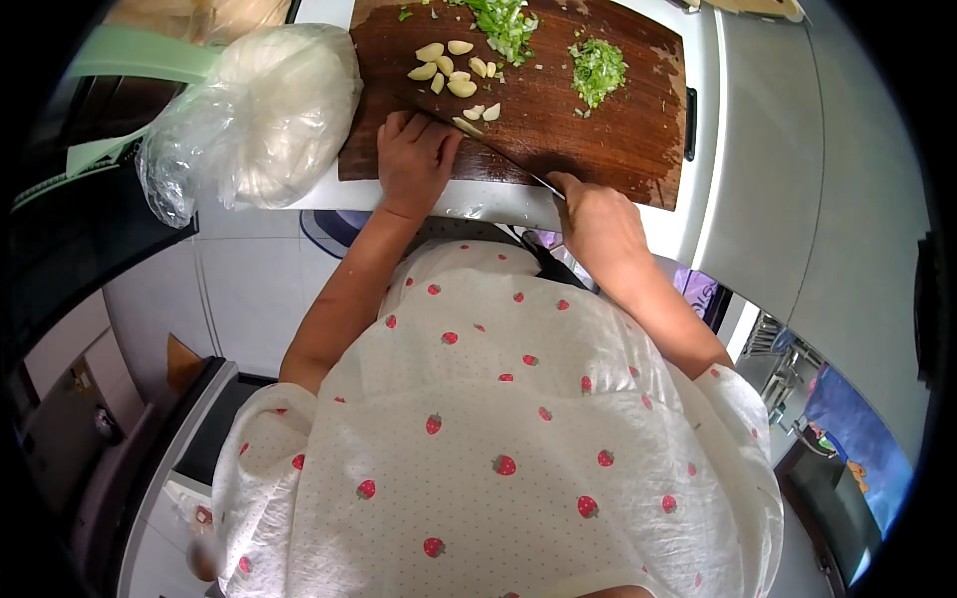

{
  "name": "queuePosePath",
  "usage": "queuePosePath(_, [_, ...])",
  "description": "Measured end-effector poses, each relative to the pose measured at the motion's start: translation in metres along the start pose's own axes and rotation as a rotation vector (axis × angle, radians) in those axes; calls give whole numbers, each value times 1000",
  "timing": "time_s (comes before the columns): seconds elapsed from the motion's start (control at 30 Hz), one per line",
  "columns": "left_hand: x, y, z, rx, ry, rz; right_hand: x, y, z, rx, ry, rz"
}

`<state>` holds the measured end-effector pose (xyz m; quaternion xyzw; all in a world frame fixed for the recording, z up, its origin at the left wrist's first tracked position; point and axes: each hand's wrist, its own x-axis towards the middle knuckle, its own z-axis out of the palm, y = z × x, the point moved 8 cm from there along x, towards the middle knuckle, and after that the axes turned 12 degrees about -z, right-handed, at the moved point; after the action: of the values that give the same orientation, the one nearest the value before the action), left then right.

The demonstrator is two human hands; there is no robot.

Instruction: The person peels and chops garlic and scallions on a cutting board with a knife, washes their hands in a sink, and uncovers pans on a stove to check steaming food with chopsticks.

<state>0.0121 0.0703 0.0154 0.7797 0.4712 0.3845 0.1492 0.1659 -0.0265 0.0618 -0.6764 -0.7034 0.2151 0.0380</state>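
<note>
Garlic [462,88], seemingly mid-slicing: right grip [603,227] closed round knife [518,165]; left grip [414,164] curled, hold unclear; next cut needs steadying.

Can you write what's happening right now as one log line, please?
right hand: holding knife | left hand: beside knife | cutting board: garlic cloves, two piles of chopped greens

A brown wooden rectangular cutting board [633,149] is lying on a flat white surface [704,120]. From its centre, pale oval garlic cloves [461,88] are sitting at ten o'clock, a loose green leafy heap [506,30] at twelve, a small round green chopped mound [598,72] at two. A thin metal knife [518,165] is slanting at six, between the left hand [414,159] at eight and right hand [604,229] at five. A round clear plastic bag [289,110] is sitting at nine, a smooth grey countertop [768,149] stretching at three.
</note>
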Motion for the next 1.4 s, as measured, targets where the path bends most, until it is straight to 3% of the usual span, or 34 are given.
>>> queuePosePath(0.27, [-1, 0, 0, -53, 22, 13, 4, 13, -3, 216, 29, 110])
queuePosePath(0.57, [-2, 0, 1, 20, 5, 2, -1, 2, 1, 23, -9, -2])
queuePosePath(0.7, [-4, -2, 2, 38, -15, -11, 8, 5, 13, 20, 60, -13])
queuePosePath(0.8, [-3, 1, 1, -4, 31, 20, 5, 13, 5, 204, 55, 63])
queuePosePath(1.13, [-4, 1, 1, 12, 12, 13, 1, 5, 3, 155, -45, 55])
queuePosePath(1.23, [0, 0, 2, 19, 3, 4, 8, 8, 12, 92, 5, 62])
queuePosePath(1.33, [6, -3, 0, -28, 6, -24, 0, 23, 11, 297, 24, 127])
queuePosePath(1.4, [13, -7, 0, -42, 16, -59, -11, 35, 8, 496, 253, 152])
